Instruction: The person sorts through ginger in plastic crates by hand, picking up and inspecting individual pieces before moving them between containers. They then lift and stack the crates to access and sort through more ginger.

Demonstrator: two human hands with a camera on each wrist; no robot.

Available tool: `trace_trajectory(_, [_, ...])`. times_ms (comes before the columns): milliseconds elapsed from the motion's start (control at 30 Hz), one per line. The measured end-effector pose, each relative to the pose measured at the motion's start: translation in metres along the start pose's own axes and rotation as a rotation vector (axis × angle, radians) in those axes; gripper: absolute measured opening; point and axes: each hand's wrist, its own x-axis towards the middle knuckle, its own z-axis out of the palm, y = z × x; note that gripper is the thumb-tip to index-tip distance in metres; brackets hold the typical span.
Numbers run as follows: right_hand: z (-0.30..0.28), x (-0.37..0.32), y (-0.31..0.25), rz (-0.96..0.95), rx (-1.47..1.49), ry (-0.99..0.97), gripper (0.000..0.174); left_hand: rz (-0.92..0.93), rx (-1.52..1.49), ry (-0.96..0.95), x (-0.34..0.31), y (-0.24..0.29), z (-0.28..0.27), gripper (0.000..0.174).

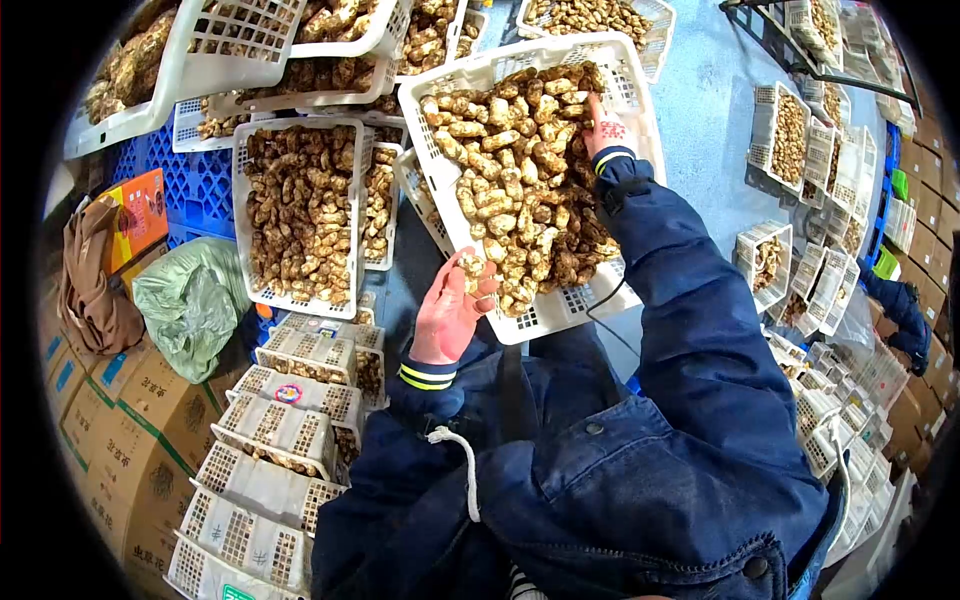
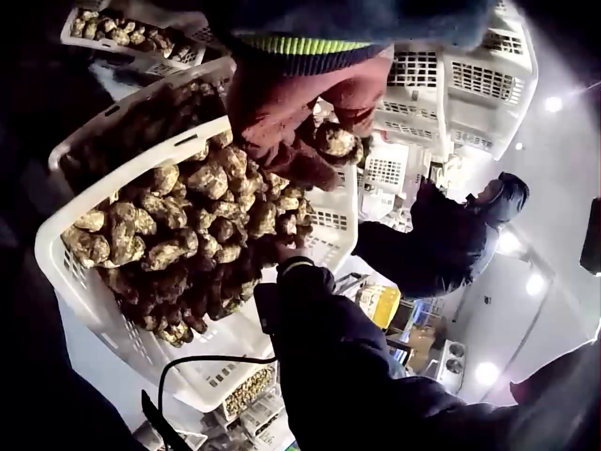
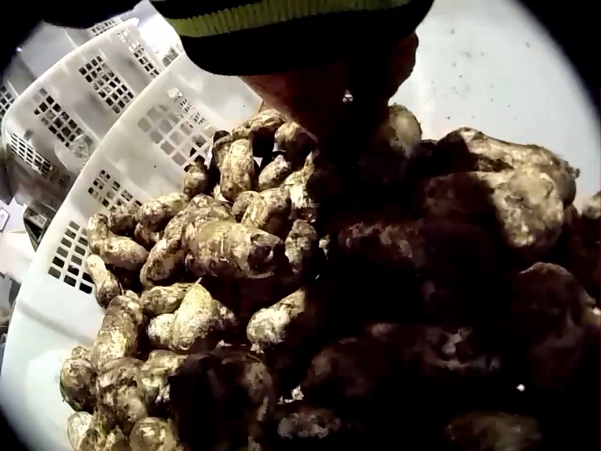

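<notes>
A white plastic crate [image 1: 430,95] full of knobbly, brown-and-cream mushrooms [image 1: 505,165] sits tilted in front of me. At its near left corner my left hand [image 1: 446,318] holds a single mushroom [image 2: 336,141] between thumb and curled fingers. Over at the crate's right side, my right hand [image 1: 608,130] reaches down into the pile, red marks on its back. In the right wrist view that hand [image 3: 315,99] is in deep shadow among the mushrooms, its fingertips hidden; I cannot tell whether it grips one.
Another filled crate [image 1: 300,130] stands to the left, with more crates stacked behind. Crates [image 1: 285,400] line the lower left, beside cardboard boxes [image 1: 150,430] and a green plastic bag [image 1: 190,300]. Further rows of crates [image 1: 785,140] stand right. Another person [image 2: 437,235] is nearby.
</notes>
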Motion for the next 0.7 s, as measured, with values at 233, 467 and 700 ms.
trace_trajectory(233, [-0.033,-0.023,-0.011,0.105,0.284,0.17,0.045,-0.081,-0.036,-0.114,-0.006,0.0,0.006,0.051])
trace_trajectory(467, [-0.061,-0.069,-0.01,0.162,1.776,-0.307,0.035,0.026,-0.057,-0.107,-0.001,-0.003,0.0,0.05])
trace_trajectory(700, [-0.067,-0.09,-0.027,-0.01,1.93,-0.5,0.055,0.051,-0.116,-0.164,0.003,-0.01,0.009,0.049])
